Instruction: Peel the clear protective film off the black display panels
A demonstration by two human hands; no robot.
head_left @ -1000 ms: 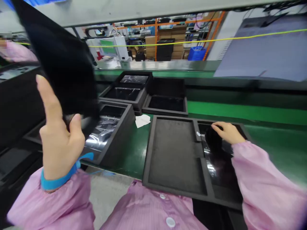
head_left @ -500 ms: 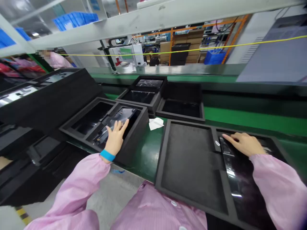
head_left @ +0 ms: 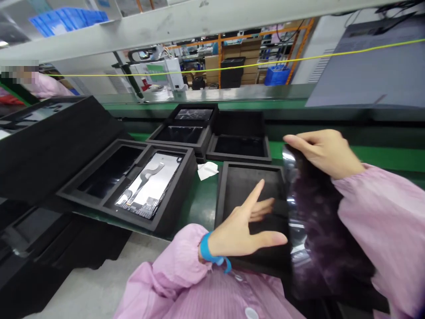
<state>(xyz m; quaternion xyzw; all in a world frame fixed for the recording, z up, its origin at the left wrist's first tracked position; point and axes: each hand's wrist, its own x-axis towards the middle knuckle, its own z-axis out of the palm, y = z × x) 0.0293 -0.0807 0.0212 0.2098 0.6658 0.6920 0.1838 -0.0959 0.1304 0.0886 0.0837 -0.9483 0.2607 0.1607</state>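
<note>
My right hand [head_left: 328,150] pinches the upper edge of a glossy dark display panel [head_left: 312,239], which is tilted up over the right side of the near foam tray [head_left: 223,190]. Fingers spread and holding nothing, my left hand [head_left: 245,226] hovers above that tray's left compartment, just left of the panel. A blue band [head_left: 206,248] circles my left wrist. In the foam tray at left [head_left: 184,177], a display panel with a silvery back and a ribbon cable [head_left: 149,181] lies in the right compartment. A dark panel [head_left: 113,170] fills the left one.
Behind stand two more foam trays [head_left: 208,139] [head_left: 269,153] with dark panels. A crumpled white wipe [head_left: 207,170] lies on the green bench [head_left: 199,199]. A tall foam stack [head_left: 66,137] rises at left. A yellow cord [head_left: 252,66] crosses above. Another person [head_left: 49,84] is at far left.
My right hand has lifted the dark panel's edge out of the near tray. My left hand has moved right, away from the left tray, whose right panel now shows a silvery back.
</note>
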